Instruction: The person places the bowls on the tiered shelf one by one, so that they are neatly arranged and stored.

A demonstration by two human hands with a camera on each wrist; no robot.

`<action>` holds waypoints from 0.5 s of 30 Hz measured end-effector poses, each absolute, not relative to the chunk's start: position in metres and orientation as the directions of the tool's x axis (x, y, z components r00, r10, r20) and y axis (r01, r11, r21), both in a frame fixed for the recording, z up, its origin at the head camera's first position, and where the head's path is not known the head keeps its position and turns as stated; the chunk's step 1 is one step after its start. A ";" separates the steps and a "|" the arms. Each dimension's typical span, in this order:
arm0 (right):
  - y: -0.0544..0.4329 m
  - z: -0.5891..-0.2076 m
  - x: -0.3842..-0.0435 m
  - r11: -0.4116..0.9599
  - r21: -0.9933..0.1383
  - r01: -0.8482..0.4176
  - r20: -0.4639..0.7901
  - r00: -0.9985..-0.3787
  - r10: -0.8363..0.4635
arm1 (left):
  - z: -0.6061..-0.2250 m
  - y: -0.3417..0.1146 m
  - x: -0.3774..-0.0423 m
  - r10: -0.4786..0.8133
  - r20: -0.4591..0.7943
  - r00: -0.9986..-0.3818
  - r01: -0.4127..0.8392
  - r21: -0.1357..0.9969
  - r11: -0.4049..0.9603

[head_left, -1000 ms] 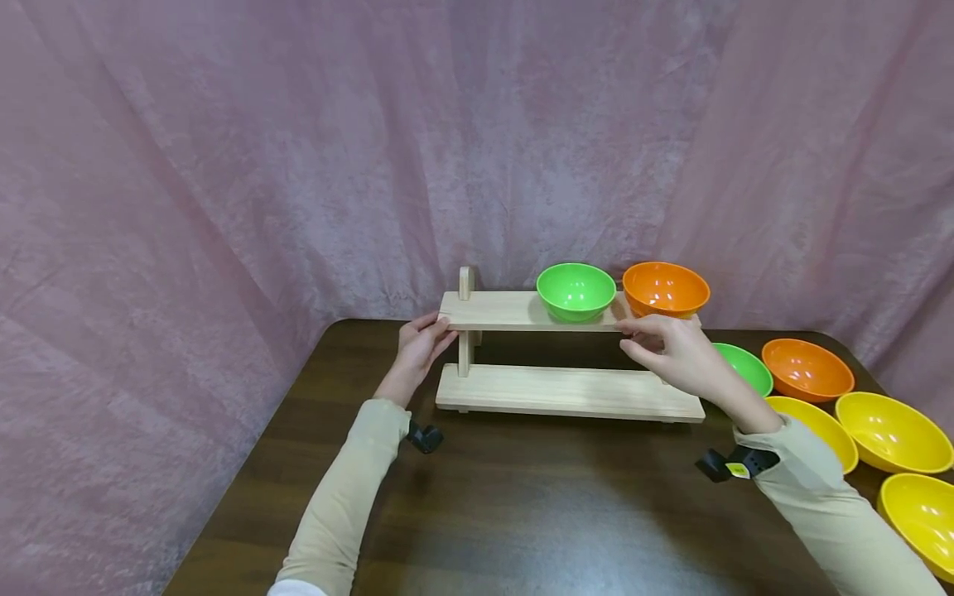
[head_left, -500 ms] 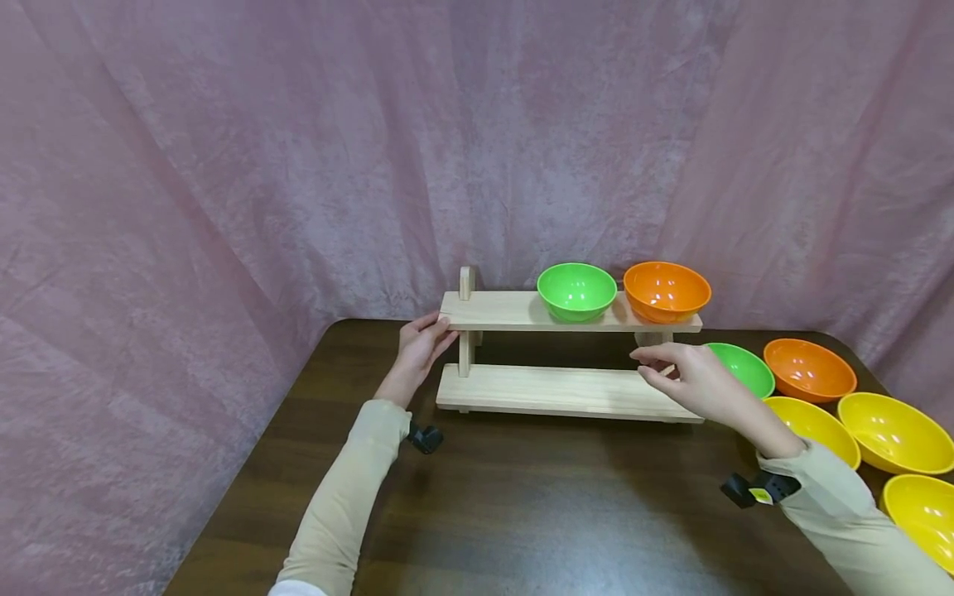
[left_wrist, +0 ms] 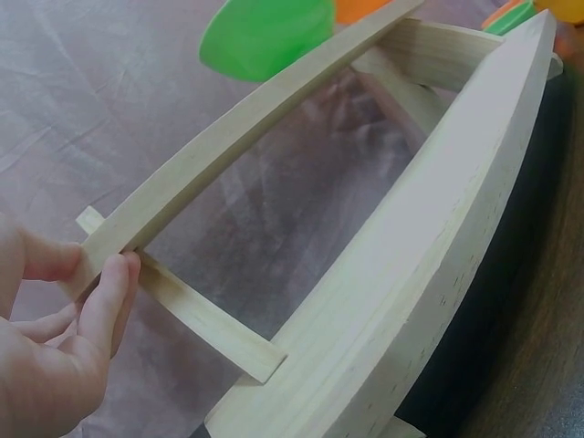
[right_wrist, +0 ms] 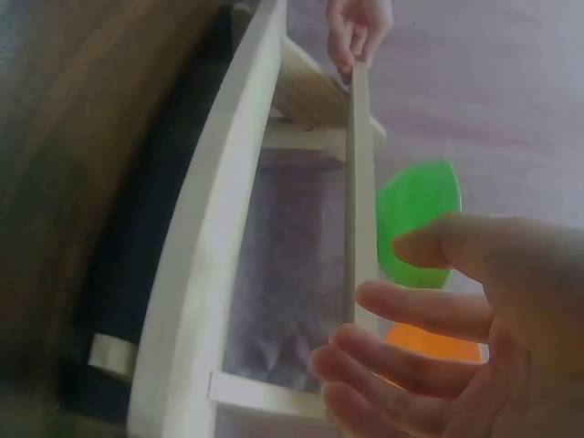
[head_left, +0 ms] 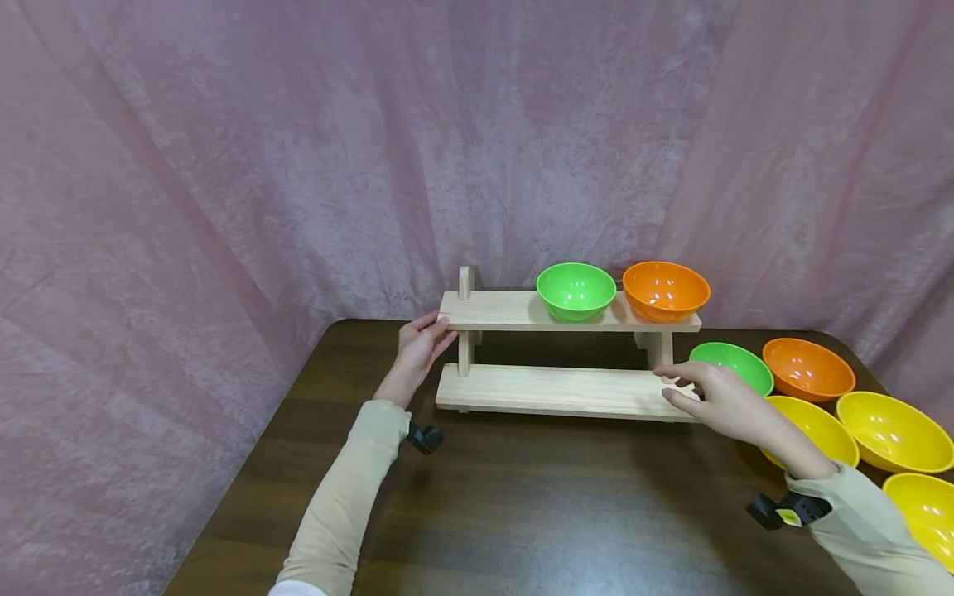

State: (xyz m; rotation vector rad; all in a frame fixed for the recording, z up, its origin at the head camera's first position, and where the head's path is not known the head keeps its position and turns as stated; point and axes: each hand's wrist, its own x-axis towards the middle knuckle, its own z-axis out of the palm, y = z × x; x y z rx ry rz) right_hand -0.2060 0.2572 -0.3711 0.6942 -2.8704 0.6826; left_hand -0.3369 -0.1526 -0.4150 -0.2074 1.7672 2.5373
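Note:
A two-tier wooden shelf (head_left: 551, 392) stands at the back of the table. My left hand (head_left: 421, 348) grips the left end of its upper board, thumb on top and fingers beneath, as the left wrist view also shows. On that board sit a green bowl (head_left: 576, 293) and, to its right, an orange bowl (head_left: 667, 292). My right hand (head_left: 719, 401) hovers by the right end of the lower board, fingers relaxed and apart, holding nothing. Just behind it is another green bowl (head_left: 734, 364) on the table.
Right of the shelf, a second orange bowl (head_left: 808, 369) and several yellow bowls (head_left: 894, 432) stand close together on the dark wooden table (head_left: 522, 513). A pink curtain (head_left: 373, 165) hangs right behind the table's back edge.
My right hand has moved from the upper board near the orange bowl down and to the right, toward the bowls on the table. The left hand and the shelf stay as they were.

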 end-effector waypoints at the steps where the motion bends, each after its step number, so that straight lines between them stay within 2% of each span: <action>1: 0.259 -0.372 -0.205 0.799 -0.399 -0.450 0.205 -0.893 -0.401 | -0.415 -0.153 -0.337 -0.042 -0.136 -0.990 -0.112 0.929 -0.352; 9: 0.276 -0.383 -0.194 0.815 -0.408 -0.411 0.204 -0.911 -0.358 | -0.416 -0.154 -0.338 -0.043 -0.139 -0.989 -0.113 0.920 -0.374; 15: 0.293 -0.389 -0.188 0.850 -0.405 -0.337 0.167 -0.941 -0.293 | -0.416 -0.153 -0.338 -0.037 -0.138 -0.990 -0.115 0.923 -0.367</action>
